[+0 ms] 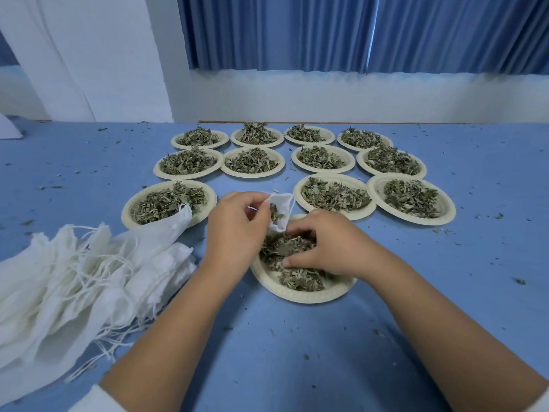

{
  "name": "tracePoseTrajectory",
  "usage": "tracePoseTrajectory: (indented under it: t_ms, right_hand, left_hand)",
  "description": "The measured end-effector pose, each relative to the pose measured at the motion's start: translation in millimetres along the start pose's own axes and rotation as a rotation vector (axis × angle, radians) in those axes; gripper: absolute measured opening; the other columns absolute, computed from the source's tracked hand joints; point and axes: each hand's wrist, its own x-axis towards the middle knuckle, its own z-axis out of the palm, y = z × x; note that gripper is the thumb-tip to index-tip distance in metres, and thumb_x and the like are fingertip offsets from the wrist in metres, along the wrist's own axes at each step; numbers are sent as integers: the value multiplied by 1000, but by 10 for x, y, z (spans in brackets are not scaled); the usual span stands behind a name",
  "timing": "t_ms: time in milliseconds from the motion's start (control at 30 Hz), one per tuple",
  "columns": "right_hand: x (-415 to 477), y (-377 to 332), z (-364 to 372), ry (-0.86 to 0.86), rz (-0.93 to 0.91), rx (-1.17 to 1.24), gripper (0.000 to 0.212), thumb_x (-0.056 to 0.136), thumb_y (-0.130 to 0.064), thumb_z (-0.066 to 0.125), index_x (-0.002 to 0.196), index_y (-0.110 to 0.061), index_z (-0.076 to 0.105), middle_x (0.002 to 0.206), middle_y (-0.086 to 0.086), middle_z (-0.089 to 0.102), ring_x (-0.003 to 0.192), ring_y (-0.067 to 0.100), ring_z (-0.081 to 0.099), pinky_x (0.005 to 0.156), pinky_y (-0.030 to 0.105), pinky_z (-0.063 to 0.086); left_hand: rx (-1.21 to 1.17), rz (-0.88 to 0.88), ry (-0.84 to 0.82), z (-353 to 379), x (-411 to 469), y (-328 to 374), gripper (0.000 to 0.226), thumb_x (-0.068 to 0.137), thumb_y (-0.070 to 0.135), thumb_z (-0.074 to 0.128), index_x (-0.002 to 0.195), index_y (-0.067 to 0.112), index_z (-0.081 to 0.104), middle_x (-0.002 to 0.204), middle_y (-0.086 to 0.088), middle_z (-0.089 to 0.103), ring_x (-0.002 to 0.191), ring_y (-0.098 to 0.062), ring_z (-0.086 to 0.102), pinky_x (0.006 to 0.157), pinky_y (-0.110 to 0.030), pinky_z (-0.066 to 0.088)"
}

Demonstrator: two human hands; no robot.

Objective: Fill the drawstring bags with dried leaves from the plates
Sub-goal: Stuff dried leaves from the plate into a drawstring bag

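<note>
Blue surface [297, 352] bears a near cream paper plate [297, 297] of dried green leaves [300, 281]. Left grip [234, 230] pinches a small white drawstring bag [280, 205] open just above it, likely so spills fall back. Right grip [329, 242] curls round a pinch of leaves.

The single wide-angle head view looks forward and down across the table [445, 292], close above the left hand [234, 230] and right hand [329, 242], plates [375, 193] ahead, curtain [326, 31] beyond.
</note>
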Motion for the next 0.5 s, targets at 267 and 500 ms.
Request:
tracePoseTrajectory:
  t_ms: [267,500]
  right_hand:
    - [-4,9,5,71,17,70,27,75,-28,82,100,-29,73,101,-9,69,94,10,61,85,28,47]
    - [-88,87,-279,210,85,323,21,74,-24,83,87,-35,70,74,-18,56,67,-2,52,58,8,37]
  left_hand:
    - [12,-11,-25,2,-21,11,11,93,18,65,96,21,75,90,4,68,82,-13,67,88,-38,53]
    - [8,-29,-17,1,0,1,13,93,18,63,98,19,75,92,-1,71,83,-15,67,86,-35,53]
